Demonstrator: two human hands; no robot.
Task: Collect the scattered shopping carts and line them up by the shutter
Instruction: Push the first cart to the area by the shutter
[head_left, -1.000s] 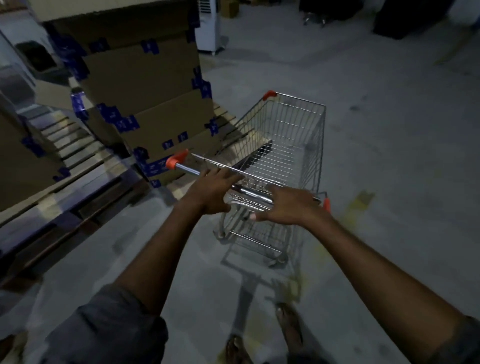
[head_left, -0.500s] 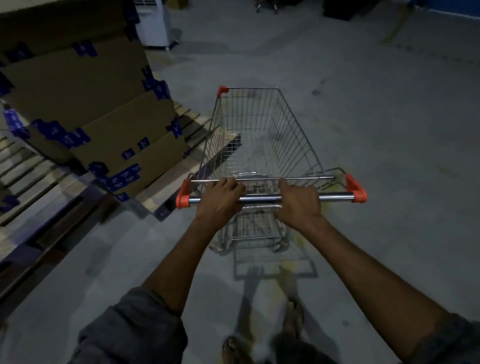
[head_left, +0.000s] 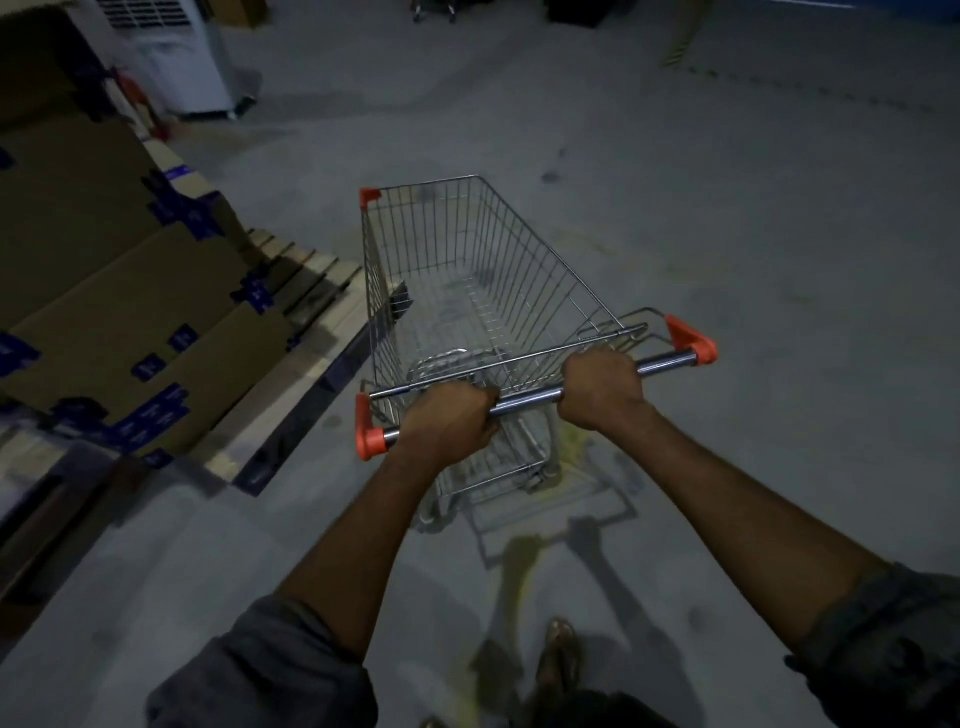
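Nearest, a sandalled foot (head_left: 558, 654) shows on the grey concrete floor (head_left: 753, 249). Just ahead, both hands are curled tight round the chrome handle bar (head_left: 524, 402) of a wire shopping cart (head_left: 519, 275). The left hand (head_left: 447, 421) is close to the left orange end cap and the right hand (head_left: 602, 389) nearer the right cap. The cart stands on the floor, just beside a wooden pallet (head_left: 296, 364) carrying cardboard boxes (head_left: 119, 291) with blue tape. Beyond them stands a white cooler unit (head_left: 176, 57).
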